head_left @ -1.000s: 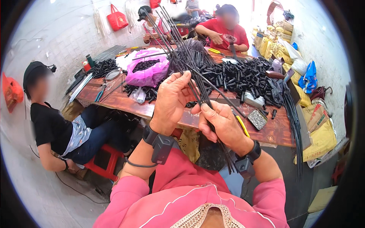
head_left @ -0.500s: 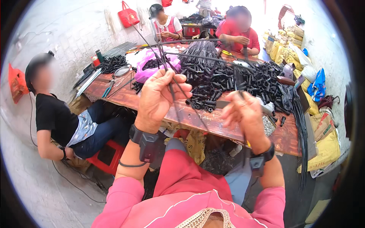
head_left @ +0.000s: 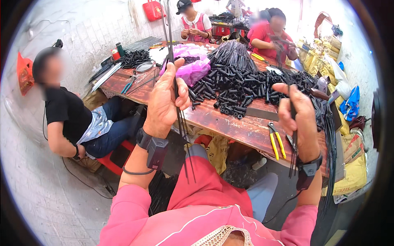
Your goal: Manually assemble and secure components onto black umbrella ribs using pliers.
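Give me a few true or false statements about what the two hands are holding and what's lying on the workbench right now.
1. The left hand grips a few thin black rods held upright. True.
2. The right hand is empty. False: it holds its own small bunch of thin black strips that hang down past the wrist.
3. Yellow-handled pliers lie on the wooden table. True.
4. The pile of short black tubes sits on the floor. False: it is heaped on the table.
5. A pink plastic bag sits on the table behind the left hand. True.
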Available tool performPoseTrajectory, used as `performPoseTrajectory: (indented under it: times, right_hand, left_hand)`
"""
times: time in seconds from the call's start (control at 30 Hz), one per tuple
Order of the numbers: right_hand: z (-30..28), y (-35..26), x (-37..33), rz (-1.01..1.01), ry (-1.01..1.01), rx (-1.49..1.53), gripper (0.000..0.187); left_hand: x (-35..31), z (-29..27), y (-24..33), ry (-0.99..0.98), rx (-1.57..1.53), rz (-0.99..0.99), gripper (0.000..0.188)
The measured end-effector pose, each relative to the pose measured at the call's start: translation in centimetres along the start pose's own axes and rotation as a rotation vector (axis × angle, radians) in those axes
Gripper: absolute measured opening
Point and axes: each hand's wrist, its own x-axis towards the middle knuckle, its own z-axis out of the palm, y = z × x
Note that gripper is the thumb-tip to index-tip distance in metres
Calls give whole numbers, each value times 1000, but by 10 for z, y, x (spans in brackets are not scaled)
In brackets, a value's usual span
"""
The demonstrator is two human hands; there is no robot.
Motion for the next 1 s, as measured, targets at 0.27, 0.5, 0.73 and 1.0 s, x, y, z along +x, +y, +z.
performPoseTrajectory:
  times: [0.27, 0.5, 0.73, 1.0]
  right_hand:
    - [52, 20, 3, 35, -179, -106, 32]
    - [73, 27, 13, -37, -254, -138, 29]
    - [75, 36, 15, -42, -298, -204, 26]
    - [78, 45, 14, -50, -305, -259, 23]
  left_hand:
    - [-6, 11, -5, 86, -56, -78, 13]
    - [-19, -13, 38, 19, -88, 181, 43]
    - [-28, -47, 31, -96, -180, 52, 37]
    - [-20, -34, 4, 101, -40, -59, 32]
